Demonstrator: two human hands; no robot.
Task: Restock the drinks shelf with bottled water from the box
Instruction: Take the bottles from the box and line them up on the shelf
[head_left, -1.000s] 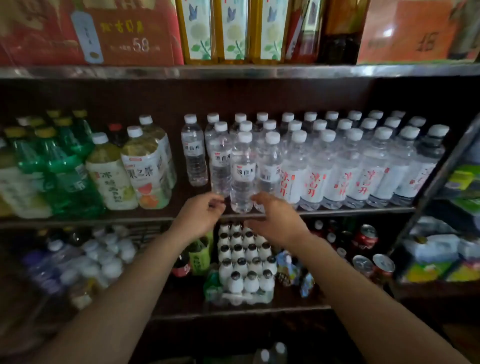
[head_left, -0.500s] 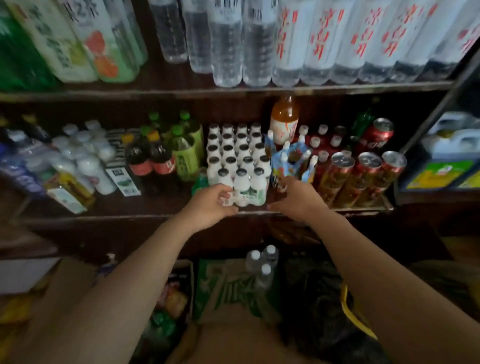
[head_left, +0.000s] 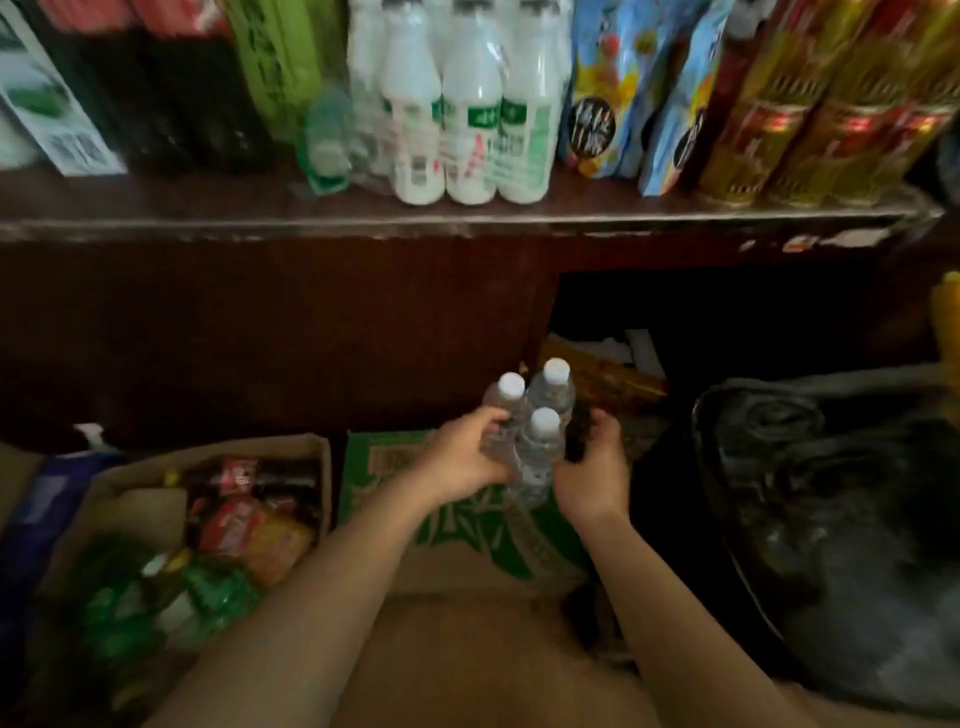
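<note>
shelf board (head_left: 467, 221) – dark wood, worn front edge | on it, left to right: dark bottles (head_left: 171, 104), green pack (head_left: 280, 62), wrapped white bottles (head_left: 467, 119), blue pouches (head_left: 623, 93), gold cans (head_left: 810, 130) | floor below – open carton of snacks (head_left: 218, 499), green printed box (head_left: 467, 525)

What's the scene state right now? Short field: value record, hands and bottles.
left hand: grips the left water bottle
right hand: fingers curled beside the cluster; contact unclear
water bottles: three, white caps, upright, bunched together between the hands
box: green-printed carton, under the hands
shelf above: white milk-type bottles, gold cans
other: open carton of snacks, left; black bag, right
</note>
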